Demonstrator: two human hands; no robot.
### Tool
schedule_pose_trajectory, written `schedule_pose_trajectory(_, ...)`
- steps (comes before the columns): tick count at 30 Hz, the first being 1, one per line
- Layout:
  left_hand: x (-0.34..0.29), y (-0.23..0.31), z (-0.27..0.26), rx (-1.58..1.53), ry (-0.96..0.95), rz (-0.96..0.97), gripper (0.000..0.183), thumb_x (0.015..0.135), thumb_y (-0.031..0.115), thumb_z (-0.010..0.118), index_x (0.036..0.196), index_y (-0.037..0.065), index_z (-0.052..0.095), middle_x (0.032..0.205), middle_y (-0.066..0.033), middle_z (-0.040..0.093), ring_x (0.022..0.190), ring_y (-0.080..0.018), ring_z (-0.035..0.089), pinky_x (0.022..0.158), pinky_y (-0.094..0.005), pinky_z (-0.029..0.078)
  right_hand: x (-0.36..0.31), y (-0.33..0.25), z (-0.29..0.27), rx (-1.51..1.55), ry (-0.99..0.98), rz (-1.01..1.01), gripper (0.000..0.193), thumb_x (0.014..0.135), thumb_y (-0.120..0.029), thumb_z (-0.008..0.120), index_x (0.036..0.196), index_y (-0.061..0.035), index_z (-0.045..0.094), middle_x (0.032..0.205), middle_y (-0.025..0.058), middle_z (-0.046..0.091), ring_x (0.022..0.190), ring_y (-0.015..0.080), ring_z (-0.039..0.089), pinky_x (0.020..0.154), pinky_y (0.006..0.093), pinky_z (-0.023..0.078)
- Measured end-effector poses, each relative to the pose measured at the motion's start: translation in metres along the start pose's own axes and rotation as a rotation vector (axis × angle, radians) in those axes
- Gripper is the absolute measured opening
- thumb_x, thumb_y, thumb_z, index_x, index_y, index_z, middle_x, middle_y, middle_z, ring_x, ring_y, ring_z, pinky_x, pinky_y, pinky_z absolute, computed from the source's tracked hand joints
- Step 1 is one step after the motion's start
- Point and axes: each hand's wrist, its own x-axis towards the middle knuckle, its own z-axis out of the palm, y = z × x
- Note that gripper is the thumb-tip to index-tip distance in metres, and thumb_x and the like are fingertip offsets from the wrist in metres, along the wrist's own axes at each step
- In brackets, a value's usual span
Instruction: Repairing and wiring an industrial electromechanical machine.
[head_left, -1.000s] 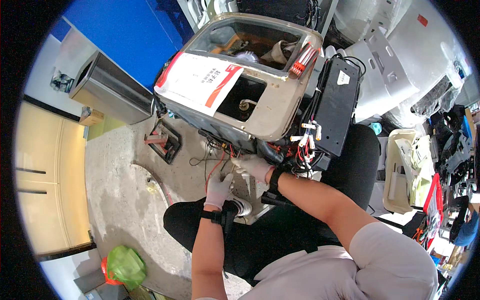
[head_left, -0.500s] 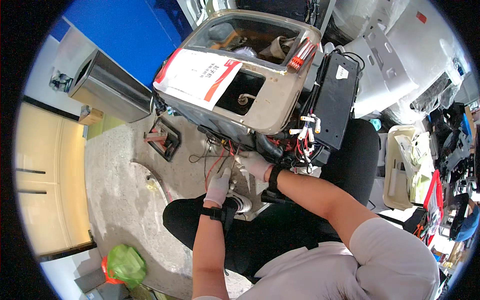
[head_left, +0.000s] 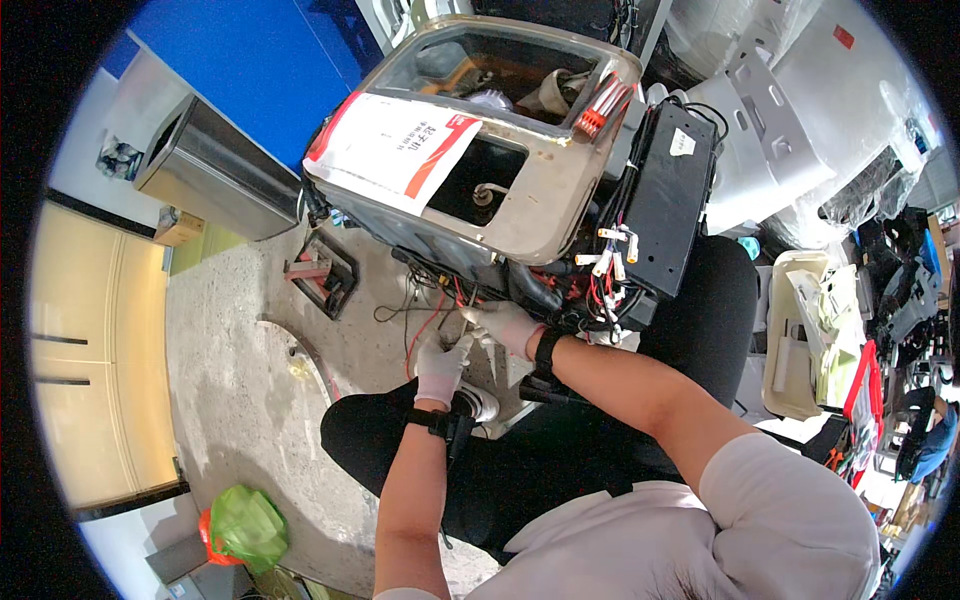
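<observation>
Both my hands wear white gloves and work low at the near side of a large beige-grey machine housing. My right hand is closed beside the red and black wires hanging under the housing; a thin strand or tool shows at its fingertips, too small to name. Just below and left of it, my left hand has its fingers drawn together near the right fingertips. Whatever it holds is hidden. To the right of the hands, a bundle of white connectors hangs by a black box.
A printed white-and-red sheet and red-tipped sticks lie on the housing. A black frame with red parts sits on the floor left. A metal bin stands behind it. At right is a cream tray; lower left, a green bag.
My left hand has moved slightly up toward the right one, and its fingers have curled in. The right hand stays by the wires. The view has shifted a little.
</observation>
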Motion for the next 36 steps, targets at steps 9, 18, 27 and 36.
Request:
schedule_pose_trajectory(9, -0.006, 0.03, -0.012, 0.003, -0.047, -0.306, 0.034, 0.095, 0.033, 0.061, 0.11, 0.003, 0.067, 0.077, -0.0006, 0.063, 0.056, -0.0067, 0.051, 0.047, -0.0223, 0.04, 0.008, 0.012, 0.004, -0.123, 0.086, -0.222, 0.035, 0.094, -0.036, 0.06, 0.106, -0.0049, 0.069, 0.09, 0.0054, 0.068, 0.077, 0.0167, 0.06, 0.07, 0.0332, 0.049)
schedule_pose_trajectory(18, 0.002, 0.011, -0.01, 0.074, -0.066, -0.045, 0.024, 0.092, 0.022, 0.066, 0.1, -0.001, 0.066, 0.077, -0.0005, 0.063, 0.061, -0.0069, 0.054, 0.053, -0.0235, 0.045, -0.001, -0.001, 0.003, 0.068, 0.006, -0.014, 0.036, 0.092, -0.039, 0.066, 0.109, -0.0074, 0.068, 0.099, 0.0006, 0.067, 0.087, 0.0117, 0.063, 0.077, 0.028, 0.05)
schedule_pose_trajectory(27, -0.01, 0.035, -0.009, -0.049, -0.041, -0.096, 0.023, 0.091, 0.018, 0.067, 0.101, -0.002, 0.061, 0.082, -0.0062, 0.067, 0.058, -0.0116, 0.063, 0.046, -0.0244, 0.045, 0.011, 0.004, 0.004, -0.173, 0.034, -0.164, 0.032, 0.095, -0.033, 0.061, 0.115, -0.0075, 0.066, 0.093, 0.0011, 0.067, 0.088, 0.012, 0.062, 0.077, 0.0277, 0.05)
schedule_pose_trajectory(36, -0.008, 0.036, -0.019, 0.156, -0.196, -0.124, 0.036, 0.093, 0.028, 0.063, 0.108, -0.005, 0.066, 0.079, -0.0041, 0.067, 0.065, -0.0108, 0.057, 0.059, -0.0264, 0.046, 0.005, 0.002, 0.007, 0.143, -0.017, -0.037, 0.035, 0.097, -0.032, 0.058, 0.12, -0.0054, 0.062, 0.106, 0.0049, 0.066, 0.093, 0.0149, 0.063, 0.08, 0.0295, 0.05)
